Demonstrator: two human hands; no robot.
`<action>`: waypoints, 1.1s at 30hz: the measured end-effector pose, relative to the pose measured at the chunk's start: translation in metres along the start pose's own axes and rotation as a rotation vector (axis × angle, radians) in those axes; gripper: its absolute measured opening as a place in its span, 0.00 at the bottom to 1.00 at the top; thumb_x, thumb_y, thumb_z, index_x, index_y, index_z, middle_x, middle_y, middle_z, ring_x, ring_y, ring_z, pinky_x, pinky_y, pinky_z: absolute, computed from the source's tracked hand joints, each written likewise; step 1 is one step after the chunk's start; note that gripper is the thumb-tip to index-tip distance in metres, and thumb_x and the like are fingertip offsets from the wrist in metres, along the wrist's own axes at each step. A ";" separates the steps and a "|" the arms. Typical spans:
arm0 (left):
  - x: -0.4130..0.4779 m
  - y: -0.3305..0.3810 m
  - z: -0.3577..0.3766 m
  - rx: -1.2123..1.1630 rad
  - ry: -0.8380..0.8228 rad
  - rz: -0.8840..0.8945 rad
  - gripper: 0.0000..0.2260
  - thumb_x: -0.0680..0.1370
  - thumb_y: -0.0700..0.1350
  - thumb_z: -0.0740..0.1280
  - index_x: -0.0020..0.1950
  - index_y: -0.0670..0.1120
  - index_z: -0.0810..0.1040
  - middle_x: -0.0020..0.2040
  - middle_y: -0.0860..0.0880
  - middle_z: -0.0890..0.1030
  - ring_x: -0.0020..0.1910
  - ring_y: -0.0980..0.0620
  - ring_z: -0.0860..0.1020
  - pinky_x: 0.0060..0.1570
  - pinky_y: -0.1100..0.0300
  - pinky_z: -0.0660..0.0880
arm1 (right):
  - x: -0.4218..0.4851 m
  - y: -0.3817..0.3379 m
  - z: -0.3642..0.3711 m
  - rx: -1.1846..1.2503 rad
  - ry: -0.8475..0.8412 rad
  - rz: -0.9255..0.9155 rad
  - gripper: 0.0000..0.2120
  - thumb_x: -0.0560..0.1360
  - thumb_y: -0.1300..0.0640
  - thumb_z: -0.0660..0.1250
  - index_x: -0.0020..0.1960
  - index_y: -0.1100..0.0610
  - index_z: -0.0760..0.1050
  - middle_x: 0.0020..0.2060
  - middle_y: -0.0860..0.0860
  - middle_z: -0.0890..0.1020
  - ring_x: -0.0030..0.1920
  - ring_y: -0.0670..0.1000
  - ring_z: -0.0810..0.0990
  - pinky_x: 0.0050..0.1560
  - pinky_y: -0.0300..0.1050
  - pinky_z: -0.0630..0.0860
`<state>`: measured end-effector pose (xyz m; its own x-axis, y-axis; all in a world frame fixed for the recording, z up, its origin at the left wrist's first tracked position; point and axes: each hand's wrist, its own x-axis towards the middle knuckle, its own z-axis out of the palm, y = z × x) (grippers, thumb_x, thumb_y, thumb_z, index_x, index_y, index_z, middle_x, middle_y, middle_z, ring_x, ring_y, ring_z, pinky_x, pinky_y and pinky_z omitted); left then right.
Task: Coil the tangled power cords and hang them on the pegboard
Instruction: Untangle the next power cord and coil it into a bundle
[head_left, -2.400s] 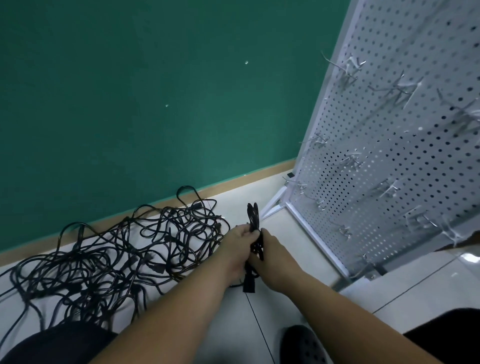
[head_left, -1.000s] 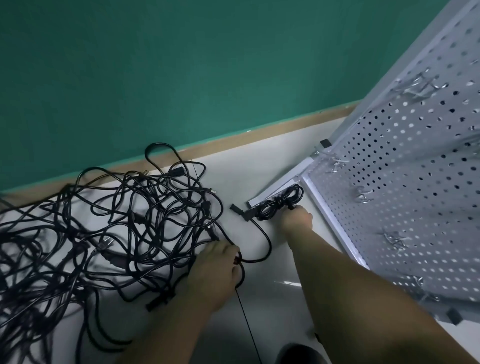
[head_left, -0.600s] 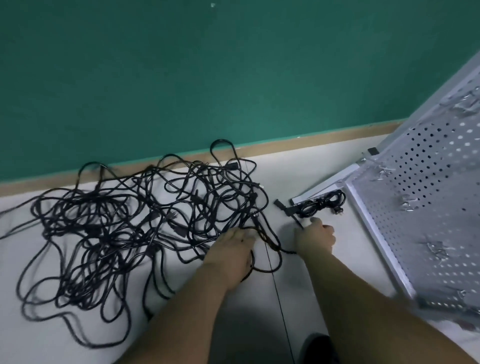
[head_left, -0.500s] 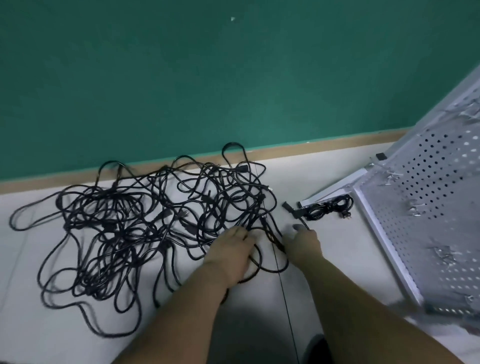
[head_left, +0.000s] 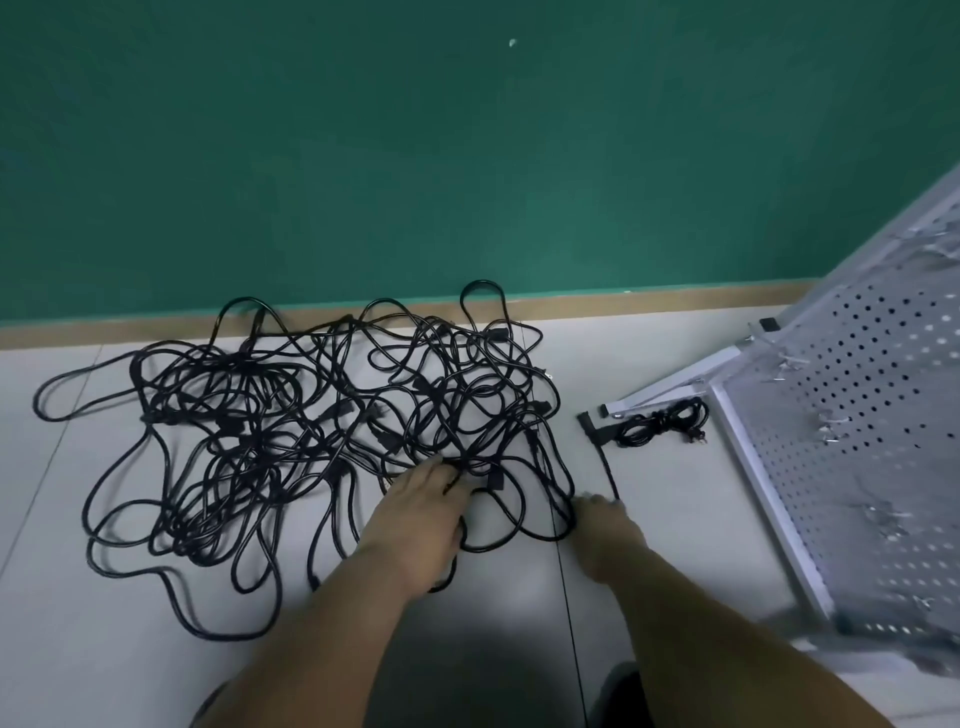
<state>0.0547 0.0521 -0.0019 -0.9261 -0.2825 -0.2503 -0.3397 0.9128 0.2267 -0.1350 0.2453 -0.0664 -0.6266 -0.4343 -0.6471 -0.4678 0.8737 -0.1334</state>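
A big tangle of black power cords (head_left: 311, 431) sprawls over the white floor below the green wall. My left hand (head_left: 421, 519) reaches into its right side, fingers curled round a strand. To the right, my right hand (head_left: 602, 530) pinches a loose black strand (head_left: 605, 462) that runs up to a plug beside a small coiled cord (head_left: 657, 428). That coil lies on the floor against the foot of the white pegboard (head_left: 857, 441), which leans at the right with several metal hooks on it.
The pegboard's white frame foot (head_left: 670, 387) juts out toward the tangle. A wooden skirting strip (head_left: 649, 299) runs along the wall base. A dark shoe tip (head_left: 623, 691) shows at the bottom edge, and a thin floor joint (head_left: 566, 597) runs between my arms.
The coiled cord I held in both hands now lies by the pegboard foot. My right hand has drawn back left to a loose strand, and my left hand has gone into the tangle.
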 end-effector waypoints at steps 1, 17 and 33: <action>0.003 0.003 0.002 -0.008 -0.005 0.002 0.29 0.83 0.48 0.64 0.84 0.51 0.62 0.79 0.47 0.66 0.83 0.43 0.56 0.84 0.51 0.51 | 0.000 -0.002 0.002 0.002 0.027 -0.010 0.20 0.80 0.64 0.61 0.70 0.55 0.73 0.66 0.54 0.77 0.68 0.57 0.75 0.66 0.50 0.78; 0.048 0.035 -0.046 -0.432 0.251 -0.066 0.17 0.85 0.46 0.66 0.74 0.47 0.77 0.75 0.51 0.74 0.76 0.49 0.67 0.79 0.54 0.62 | -0.043 -0.052 -0.094 0.178 0.542 -0.541 0.21 0.79 0.68 0.67 0.63 0.47 0.86 0.50 0.53 0.82 0.53 0.58 0.78 0.48 0.49 0.78; -0.046 0.052 -0.294 -0.979 0.709 -0.052 0.07 0.83 0.49 0.70 0.53 0.50 0.87 0.36 0.54 0.81 0.35 0.56 0.78 0.41 0.63 0.75 | -0.181 -0.138 -0.271 0.699 0.898 -0.454 0.06 0.82 0.49 0.71 0.56 0.47 0.85 0.39 0.48 0.81 0.40 0.51 0.79 0.39 0.44 0.71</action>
<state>0.0314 0.0262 0.2978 -0.6879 -0.6912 0.2214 -0.0762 0.3722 0.9250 -0.1258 0.1437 0.2724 -0.8305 -0.4853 0.2732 -0.4933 0.4133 -0.7654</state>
